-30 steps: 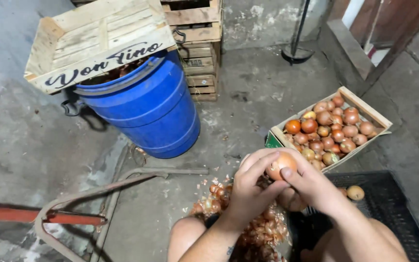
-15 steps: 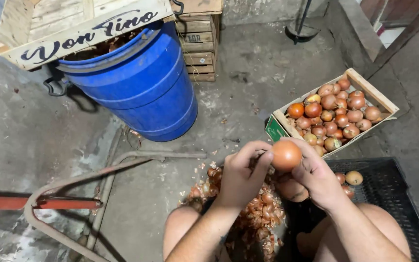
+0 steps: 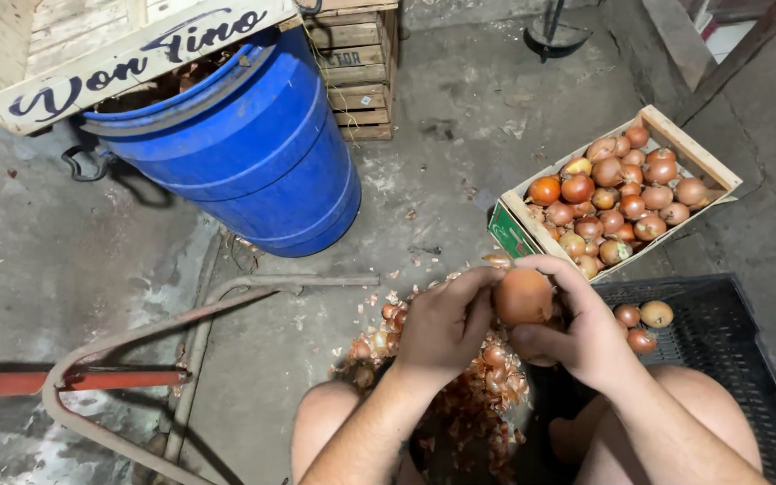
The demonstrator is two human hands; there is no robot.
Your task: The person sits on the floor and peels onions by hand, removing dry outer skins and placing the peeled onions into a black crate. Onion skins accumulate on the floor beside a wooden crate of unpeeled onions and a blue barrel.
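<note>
I see both hands, left hand [image 3: 442, 328] and right hand [image 3: 577, 328], grasping one onion [image 3: 523, 296]; behind it, a wooden crate [image 3: 518, 214] full of onions.

Onion [image 3: 523, 296] underside behind fingers [image 3: 550, 346]

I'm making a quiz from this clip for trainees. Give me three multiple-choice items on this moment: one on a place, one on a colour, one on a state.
1. Where is the wooden box of onions?
A. on the barrel
B. on the floor, right of the barrel
C. on the person's lap

2. What colour is the barrel?
A. blue
B. green
C. white

3. How is the onion held?
A. by the left hand alone
B. it lies loose on the floor
C. between both hands

Answers:
1 B: the box sits on the concrete, right of the barrel.
2 A: its wall is blue.
3 C: the left hand and right hand both grip it.
</note>
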